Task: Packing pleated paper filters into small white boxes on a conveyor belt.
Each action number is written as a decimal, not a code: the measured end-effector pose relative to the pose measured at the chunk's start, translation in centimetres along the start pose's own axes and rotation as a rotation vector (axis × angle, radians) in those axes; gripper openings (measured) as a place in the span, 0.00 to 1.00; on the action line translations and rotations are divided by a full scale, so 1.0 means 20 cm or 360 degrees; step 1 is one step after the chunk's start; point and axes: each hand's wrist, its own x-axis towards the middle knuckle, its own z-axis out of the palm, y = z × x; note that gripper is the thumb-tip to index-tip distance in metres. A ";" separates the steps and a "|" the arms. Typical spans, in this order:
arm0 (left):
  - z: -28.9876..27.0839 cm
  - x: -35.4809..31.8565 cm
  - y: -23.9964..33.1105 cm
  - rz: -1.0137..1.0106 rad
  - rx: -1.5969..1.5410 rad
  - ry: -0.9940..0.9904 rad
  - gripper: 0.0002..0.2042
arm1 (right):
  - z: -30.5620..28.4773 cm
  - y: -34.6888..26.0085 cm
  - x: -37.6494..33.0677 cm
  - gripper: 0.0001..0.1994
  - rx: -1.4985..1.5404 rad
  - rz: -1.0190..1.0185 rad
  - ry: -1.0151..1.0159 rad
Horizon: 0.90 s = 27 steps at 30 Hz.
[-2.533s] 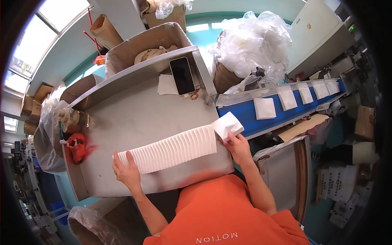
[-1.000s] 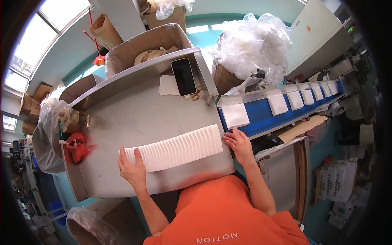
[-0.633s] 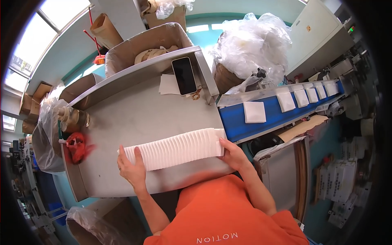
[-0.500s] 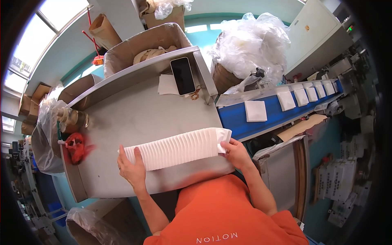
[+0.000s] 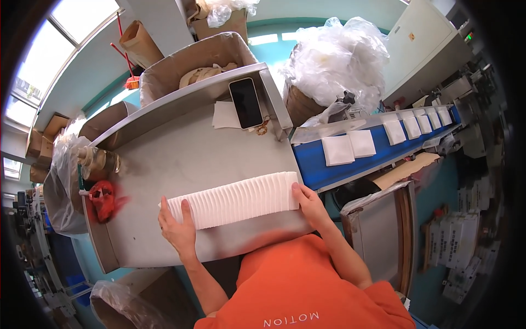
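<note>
A long row of white folded paper napkins, standing on edge and pressed together, lies across the grey metal worktable in front of me. My left hand grips its left end, thumb on the near side of the fingers. At the right end my right hand holds the last napkins, thumb on top and the other fingers mostly hidden. To the right, more folded white napkins lie flat on a blue conveyor belt, the two nearest touching or overlapping.
A black phone rests partly on white paper at the table's far side. Raised metal edges border the table. At left are a red plastic bag and a clear container. Behind stand a lined carton and heaped clear plastic.
The loose-looking napkin at the row's right end now sits flush with the others, and my right hand has shifted slightly. Napkins on the belt have moved closer. My left hand stays put.
</note>
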 end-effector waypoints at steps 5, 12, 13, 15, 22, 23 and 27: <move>0.00 -0.01 0.04 -0.0040 0.0007 -0.0054 0.29 | 0.06 -0.05 0.01 0.21 -0.0337 -0.0204 0.0044; 0.00 0.00 0.01 -0.0028 -0.0011 -0.0044 0.29 | -0.12 0.07 0.01 0.16 0.0488 0.0424 -0.0122; 0.00 -0.01 0.02 -0.0027 -0.0007 -0.0043 0.29 | -0.13 0.06 -0.01 0.17 0.0191 0.0460 -0.0098; 0.00 -0.01 0.04 -0.0023 -0.0002 -0.0046 0.30 | -0.15 0.04 0.00 0.16 0.0571 0.0100 0.0207; -0.02 -0.02 0.10 0.0041 -0.0081 -0.0170 0.31 | 0.05 -0.05 0.01 0.25 -0.0699 -0.0371 0.0101; -0.02 -0.02 0.09 0.0042 -0.0077 -0.0146 0.31 | 0.04 -0.03 0.01 0.25 -0.0698 -0.0370 0.0105; -0.01 -0.02 0.05 -0.0002 -0.0043 -0.0096 0.31 | 0.01 -0.05 -0.01 0.20 0.0488 0.0251 -0.0067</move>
